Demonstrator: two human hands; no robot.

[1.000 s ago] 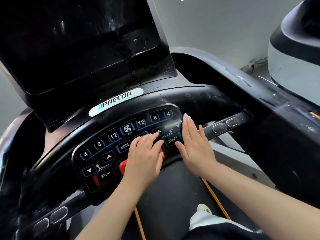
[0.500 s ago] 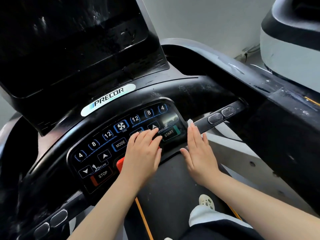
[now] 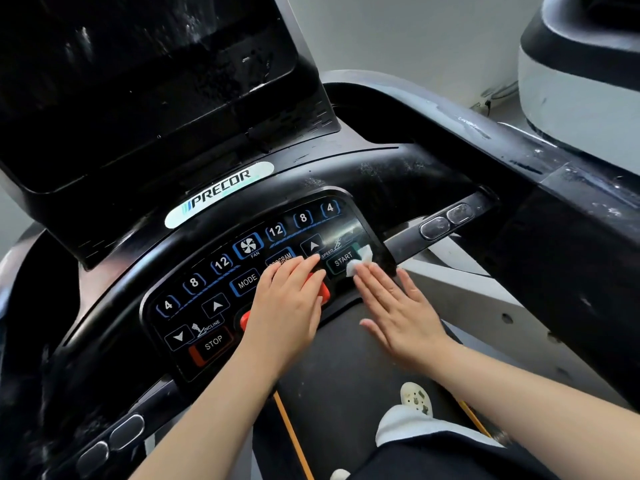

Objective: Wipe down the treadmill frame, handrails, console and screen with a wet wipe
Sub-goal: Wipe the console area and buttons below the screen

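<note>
1. Grey wall (image 3: 398,39) behind a black treadmill console (image 3: 398,174)
2. Right hand (image 3: 398,306), fingers straight, presses a wet wipe (image 3: 360,263) beside the START button (image 3: 341,259)
3. Left hand (image 3: 287,306) rests flat on the console, fingers relaxed

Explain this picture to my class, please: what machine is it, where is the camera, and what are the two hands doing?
The camera sits on the person's head, looking forward and down, so you see their own arms. The machine is a treadmill: a dark screen stands above a curved console with a button panel marked FAN, MODE, STOP and START. The right hand, fingers straight, presses a small white wet wipe against the panel beside the START button. The left hand lies flat on the panel, covering part of a red button, and holds nothing. Below them lies the dark running belt, with the person's shoe on it.
</note>
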